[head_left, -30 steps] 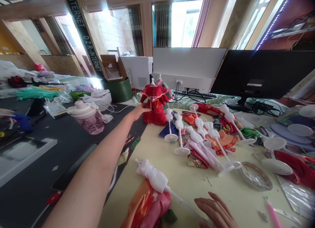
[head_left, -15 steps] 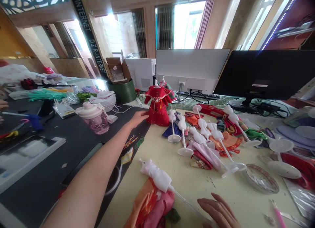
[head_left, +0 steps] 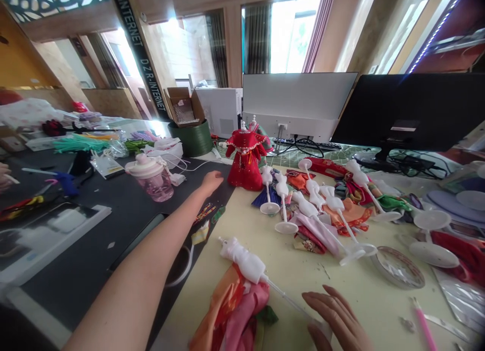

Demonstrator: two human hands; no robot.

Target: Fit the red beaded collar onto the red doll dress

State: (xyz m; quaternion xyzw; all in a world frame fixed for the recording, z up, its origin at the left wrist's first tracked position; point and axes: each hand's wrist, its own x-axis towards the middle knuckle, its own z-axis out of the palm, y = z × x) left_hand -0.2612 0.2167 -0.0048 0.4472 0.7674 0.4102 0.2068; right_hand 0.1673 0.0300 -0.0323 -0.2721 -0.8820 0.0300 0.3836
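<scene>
The person's left hand is open and empty, reaching across the table, just short of a doll in a red beaded gown that stands upright on the far edge of a pale yellow tabletop. The right hand lies near the bottom of the scene, fingers spread, at the end of the thin white rod of a bare white doll mannequin. I cannot tell whether it is gripping that rod or only resting there. The mannequin's torso lies tilted over a heap of orange and pink silk.

Further right, more white mannequins on round stands lie among scattered costume cloth, near a clear tape roll. Left of the hand, on a black table, stands a pink plastic water bottle. Another person's hand shows at the far left edge.
</scene>
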